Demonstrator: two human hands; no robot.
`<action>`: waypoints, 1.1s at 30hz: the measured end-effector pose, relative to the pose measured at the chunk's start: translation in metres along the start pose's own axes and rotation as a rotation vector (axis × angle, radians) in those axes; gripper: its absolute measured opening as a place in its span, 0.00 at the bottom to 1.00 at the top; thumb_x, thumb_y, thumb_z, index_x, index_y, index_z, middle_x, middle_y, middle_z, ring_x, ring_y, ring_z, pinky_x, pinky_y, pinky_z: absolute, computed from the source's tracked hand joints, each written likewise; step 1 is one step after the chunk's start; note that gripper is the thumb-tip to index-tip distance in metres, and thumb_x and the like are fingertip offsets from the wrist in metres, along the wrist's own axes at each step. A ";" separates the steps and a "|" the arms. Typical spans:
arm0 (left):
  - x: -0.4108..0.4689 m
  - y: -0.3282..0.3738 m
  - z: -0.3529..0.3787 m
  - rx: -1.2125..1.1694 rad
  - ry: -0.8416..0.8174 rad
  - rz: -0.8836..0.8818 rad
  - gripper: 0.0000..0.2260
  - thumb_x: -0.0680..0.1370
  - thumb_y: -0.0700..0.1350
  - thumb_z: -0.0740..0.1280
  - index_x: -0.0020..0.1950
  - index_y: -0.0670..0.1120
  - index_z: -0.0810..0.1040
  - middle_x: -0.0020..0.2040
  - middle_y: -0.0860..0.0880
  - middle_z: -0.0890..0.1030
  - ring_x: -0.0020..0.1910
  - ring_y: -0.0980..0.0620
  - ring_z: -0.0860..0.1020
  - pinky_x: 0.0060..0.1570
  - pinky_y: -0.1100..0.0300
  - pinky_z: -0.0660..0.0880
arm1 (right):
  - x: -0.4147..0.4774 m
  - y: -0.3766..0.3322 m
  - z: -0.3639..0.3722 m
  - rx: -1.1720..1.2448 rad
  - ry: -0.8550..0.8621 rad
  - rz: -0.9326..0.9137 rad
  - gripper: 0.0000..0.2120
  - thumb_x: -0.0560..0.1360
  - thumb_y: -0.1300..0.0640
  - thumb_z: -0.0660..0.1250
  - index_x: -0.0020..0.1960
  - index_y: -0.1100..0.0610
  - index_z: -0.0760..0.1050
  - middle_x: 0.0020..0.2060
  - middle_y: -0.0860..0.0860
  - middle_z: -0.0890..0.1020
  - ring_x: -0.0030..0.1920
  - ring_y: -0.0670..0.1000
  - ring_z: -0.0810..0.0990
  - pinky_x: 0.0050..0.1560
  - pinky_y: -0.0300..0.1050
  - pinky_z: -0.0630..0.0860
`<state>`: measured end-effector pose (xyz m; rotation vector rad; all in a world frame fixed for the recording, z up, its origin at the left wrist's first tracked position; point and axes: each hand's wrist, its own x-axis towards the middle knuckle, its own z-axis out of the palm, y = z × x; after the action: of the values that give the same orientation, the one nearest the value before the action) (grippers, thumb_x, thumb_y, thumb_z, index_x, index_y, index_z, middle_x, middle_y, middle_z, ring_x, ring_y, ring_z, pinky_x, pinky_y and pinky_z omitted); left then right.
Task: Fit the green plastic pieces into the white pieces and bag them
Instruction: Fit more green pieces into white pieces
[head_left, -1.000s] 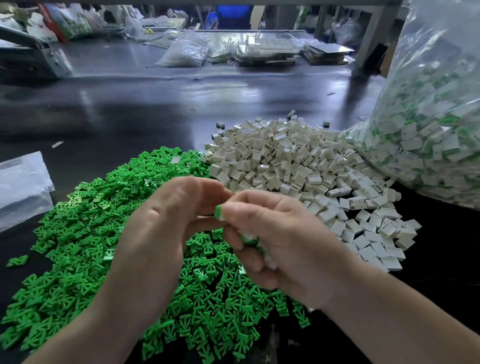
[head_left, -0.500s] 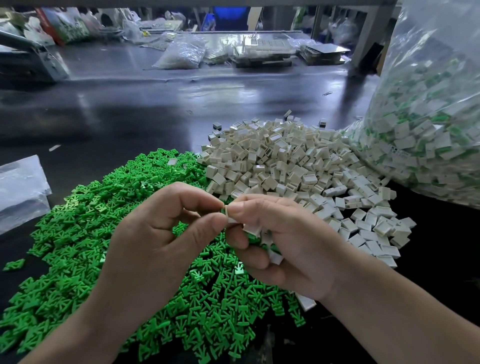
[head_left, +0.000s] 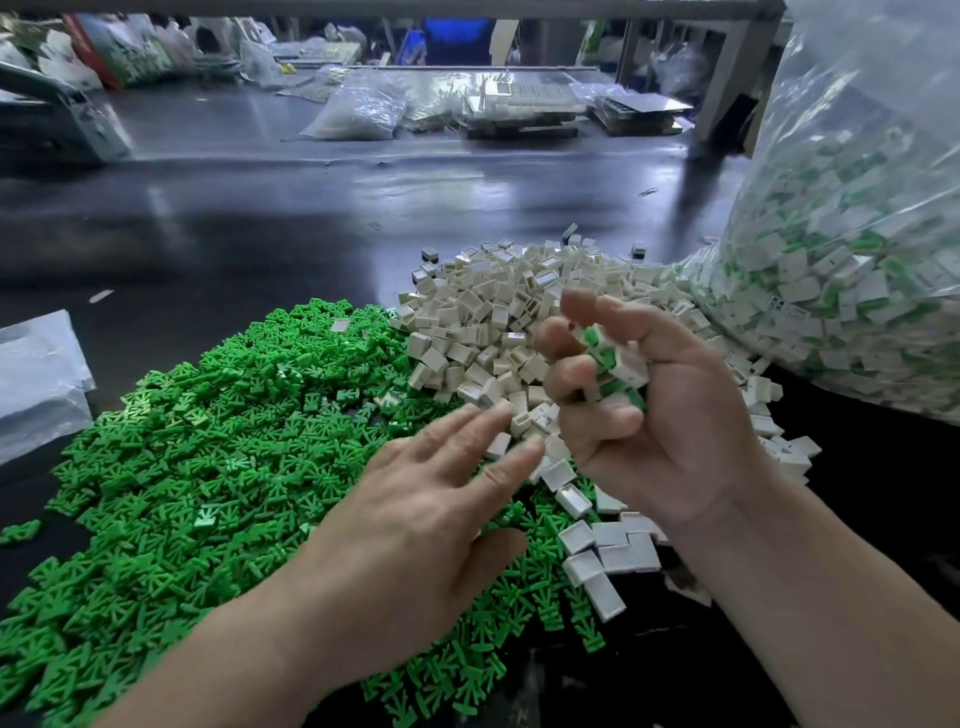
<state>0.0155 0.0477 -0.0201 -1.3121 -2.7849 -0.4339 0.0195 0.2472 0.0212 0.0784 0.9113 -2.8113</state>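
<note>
Your right hand (head_left: 665, 431) has its fingers curled around a handful of assembled white plastic pieces with green inserts (head_left: 621, 364), held above the near edge of the heap of small white square plastic pieces (head_left: 498, 312). Your left hand (head_left: 415, 525) is flat with straight fingers and holds nothing. It is over the border between this heap and the heap of green fork-shaped plastic pieces (head_left: 208, 441) on the dark counter (head_left: 260, 218). The large clear plastic bag (head_left: 857, 249), already holding many fitted pieces, lies just to the right of the right hand, so I judge this hand should deliver. The mouth of the bag is not visible.
</note>
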 end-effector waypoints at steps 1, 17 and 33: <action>0.001 0.000 0.002 0.041 -0.035 0.017 0.27 0.79 0.65 0.43 0.78 0.65 0.46 0.80 0.59 0.46 0.78 0.56 0.43 0.75 0.55 0.45 | 0.001 0.002 0.000 -0.016 0.018 0.007 0.10 0.69 0.59 0.68 0.50 0.55 0.76 0.39 0.54 0.80 0.28 0.46 0.77 0.16 0.34 0.68; 0.012 -0.012 0.000 -0.004 0.246 -0.059 0.07 0.72 0.40 0.74 0.44 0.48 0.79 0.41 0.56 0.80 0.41 0.52 0.74 0.45 0.63 0.67 | 0.003 0.020 -0.002 -0.270 0.144 0.109 0.07 0.70 0.62 0.67 0.48 0.57 0.75 0.34 0.52 0.77 0.27 0.46 0.73 0.18 0.33 0.64; 0.003 0.003 -0.017 -0.618 0.729 -0.209 0.19 0.70 0.58 0.72 0.60 0.61 0.75 0.47 0.57 0.82 0.48 0.52 0.81 0.47 0.68 0.74 | -0.006 0.041 0.004 -0.433 -0.120 0.437 0.09 0.75 0.46 0.69 0.45 0.52 0.79 0.33 0.50 0.77 0.26 0.45 0.75 0.18 0.34 0.65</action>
<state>0.0142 0.0473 -0.0027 -0.6708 -2.2098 -1.5148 0.0333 0.2133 0.0010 0.0406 1.2716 -2.1524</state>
